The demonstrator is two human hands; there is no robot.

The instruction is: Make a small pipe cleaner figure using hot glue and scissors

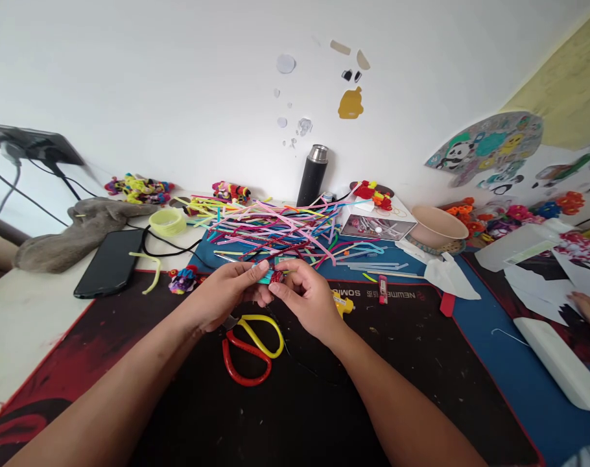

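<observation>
My left hand (225,290) and my right hand (310,299) meet above the middle of the dark mat. Pinched between their fingertips is a small pipe-cleaner piece (277,277), teal with a dark red fuzzy part; fingers hide much of it. Just below the hands lie scissors (247,379) with one red and one yellow handle loop, their blades partly covered by my left hand. A yellow glue gun (344,305) shows partly behind my right hand. Beyond the hands spreads a loose pile of colourful pipe cleaners (270,227).
A black thermos (312,178) stands by the wall. Left are a phone (111,263), a yellow-green tape roll (167,222) and a small pipe-cleaner figure (183,280). Right are a beige bowl (438,228), a white device (557,363) and another person's hand (589,310) near papers.
</observation>
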